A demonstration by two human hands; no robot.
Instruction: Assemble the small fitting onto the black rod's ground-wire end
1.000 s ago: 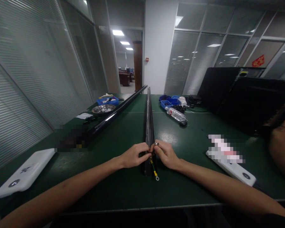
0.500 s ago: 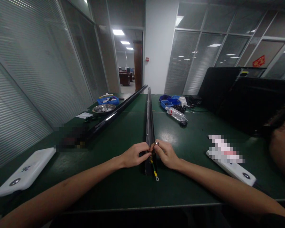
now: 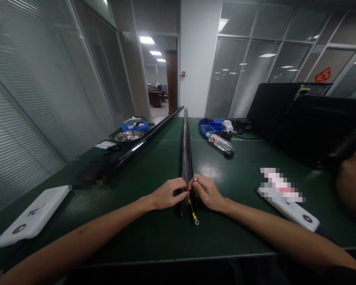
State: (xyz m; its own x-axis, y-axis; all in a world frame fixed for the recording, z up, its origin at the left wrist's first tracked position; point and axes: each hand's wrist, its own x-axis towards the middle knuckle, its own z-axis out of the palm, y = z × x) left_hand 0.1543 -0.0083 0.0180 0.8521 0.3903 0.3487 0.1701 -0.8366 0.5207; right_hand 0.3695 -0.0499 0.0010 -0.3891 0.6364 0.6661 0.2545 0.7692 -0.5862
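Observation:
A long black metal profile (image 3: 187,154) runs away from me along the middle of the green table (image 3: 154,237). Over its near end my left hand (image 3: 169,194) and my right hand (image 3: 208,192) meet, fingertips nearly touching. A short yellow-green ground wire (image 3: 192,209) with a ring terminal hangs out below them, its upper end vanishing at my left thumb. The fingers of my left hand are closed in a pinch at that end. My right hand, with a ring on one finger, is closed too; whatever sits between its fingertips is hidden.
Another long black profile (image 3: 145,140) lies slanted on the left, beside a metal bowl (image 3: 129,136) and a blue tray (image 3: 134,126). White devices (image 3: 32,215) flank my arms. Right of centre are a plastic bottle (image 3: 221,143) and blue bins (image 3: 208,129). Another person's arm (image 3: 353,182) rests far right.
Hardly anything differs. The ring terminal has shifted very slightly up and right, and the view has tilted a little. Both hands keep their closed pose over the profile.

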